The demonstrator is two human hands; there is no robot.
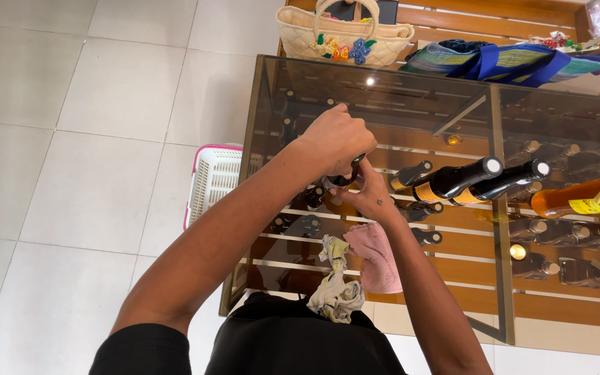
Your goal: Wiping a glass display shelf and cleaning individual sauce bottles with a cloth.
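Note:
My left hand [336, 139] is closed around the top of a small dark bottle [344, 178], gripping it from above. My right hand [369, 194] holds the same bottle from below and to the right. Both hands hover over a glass tabletop [314, 90]. A pink cloth [376, 255] and a crumpled pale rag [335, 292] lie just under my right wrist. Most of the bottle is hidden by my fingers.
Two dark bottles [467, 179] and an orange bottle [571, 200] lie on the glass at right. More bottles show on wooden slats under the glass. A woven bag [345, 35] and blue striped bag [501, 62] sit at the far edge. A white-pink basket [213, 182] stands on the tiled floor.

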